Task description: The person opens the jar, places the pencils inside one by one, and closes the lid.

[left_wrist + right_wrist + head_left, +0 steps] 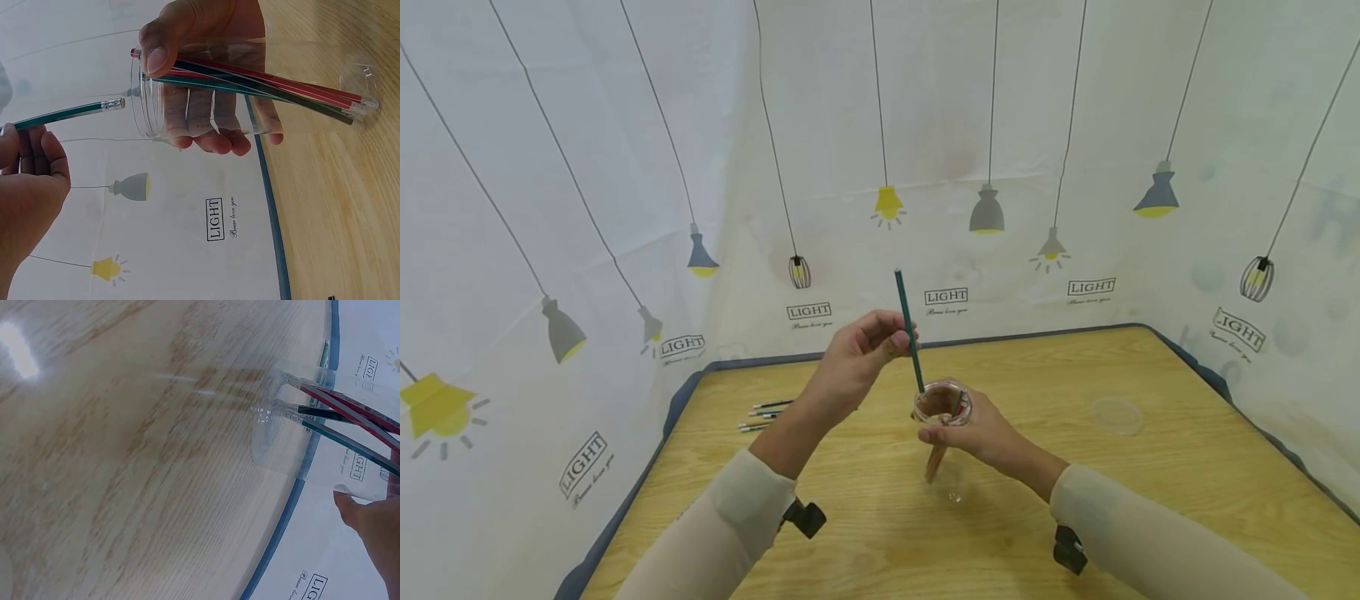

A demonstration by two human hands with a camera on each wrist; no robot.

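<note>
My left hand [859, 354] pinches a green pencil [907, 325] between thumb and fingers. In the left wrist view the pencil [69, 115] points its metal eraser end at the mouth of a clear plastic jar [312, 62], with a small gap between them. In the head view its lower end overlaps the jar's rim [942, 385]. My right hand [988, 433] grips the jar near its mouth. Inside the jar lean several red, green and dark pencils [294, 94], eraser ends at the bottom. The right wrist view shows the jar [275, 450] tilted and these pencils [350, 440] through its wall.
Several pencils [767, 410] lie on the wooden table [850, 533] to the left, partly behind my left forearm. A clear round lid [1116, 415] lies on the right. White curtain-like walls [925, 100] printed with lamps stand along the table's far and side edges.
</note>
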